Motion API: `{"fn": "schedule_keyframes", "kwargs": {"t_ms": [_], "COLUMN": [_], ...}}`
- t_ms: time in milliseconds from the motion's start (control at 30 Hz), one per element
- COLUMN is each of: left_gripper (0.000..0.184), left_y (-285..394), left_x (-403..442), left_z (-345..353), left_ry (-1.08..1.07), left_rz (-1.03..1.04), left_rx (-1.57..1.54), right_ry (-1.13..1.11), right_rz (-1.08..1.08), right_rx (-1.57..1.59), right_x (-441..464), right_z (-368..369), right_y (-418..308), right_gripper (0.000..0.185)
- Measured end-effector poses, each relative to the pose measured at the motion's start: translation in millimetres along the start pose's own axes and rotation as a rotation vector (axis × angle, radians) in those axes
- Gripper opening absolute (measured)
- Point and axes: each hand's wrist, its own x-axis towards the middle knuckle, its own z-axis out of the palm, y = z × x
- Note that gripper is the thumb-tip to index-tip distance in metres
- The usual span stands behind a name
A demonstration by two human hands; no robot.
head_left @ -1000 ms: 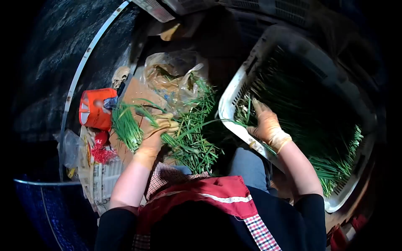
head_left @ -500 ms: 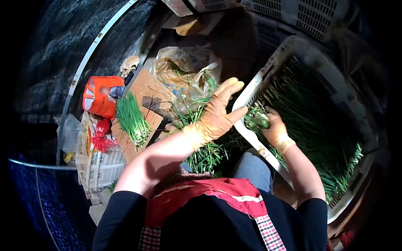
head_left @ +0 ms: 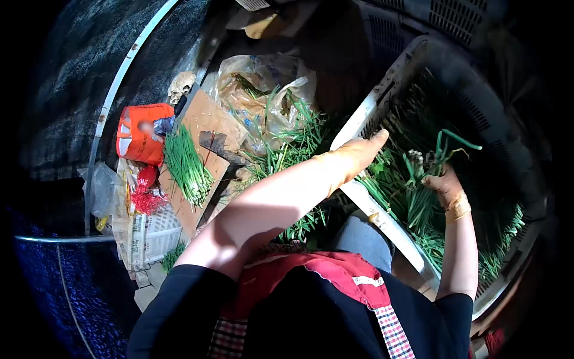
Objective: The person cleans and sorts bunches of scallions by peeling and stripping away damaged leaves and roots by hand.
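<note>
Inside the white slatted basket [head_left: 412, 242], my right hand [head_left: 443, 184], in an orange-tan glove, is closed around a bunch of thin scallions [head_left: 418, 200]. Their pale root ends point up, and one long leaf curls out to the right. My left hand [head_left: 359, 157], gloved the same way, reaches across the basket's near-left rim with fingers stretched out, and nothing shows in it. More scallions [head_left: 493, 254] fill the basket floor, partly in shadow.
A neat bundle of scallions [head_left: 186, 167] lies on a wooden board [head_left: 206, 122] at left. Beyond it sits a clear plastic bag [head_left: 269, 75] with loose greens. Left of the board are an orange bag [head_left: 146, 133], red netting [head_left: 145, 194] and a white crate [head_left: 158, 239].
My right hand has moved right, deeper over the basket, with the bunch now raised in it. My left hand has swung right, over the basket rim.
</note>
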Motion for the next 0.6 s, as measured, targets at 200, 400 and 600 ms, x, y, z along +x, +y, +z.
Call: {"fn": "schedule_keyframes", "kwargs": {"t_ms": [200,400,600], "left_gripper": [0.081,0.078,0.076], "left_y": [-4,-6,-10], "left_x": [32,38,33], "left_z": [19,23,27], "left_ry": [-0.006,0.015,0.05], "left_rz": [-0.009,-0.032,-0.031], "left_rx": [0.053,0.118,0.13], "right_ry": [-0.174,-0.383,-0.658], "right_rz": [-0.047,0.241,0.334], "right_rx": [-0.58,-1.121,-0.929], "right_x": [11,45,63], "right_z": [84,106,96], "right_y": [8,5,-2], "right_gripper": [0.056,0.071,0.06]}}
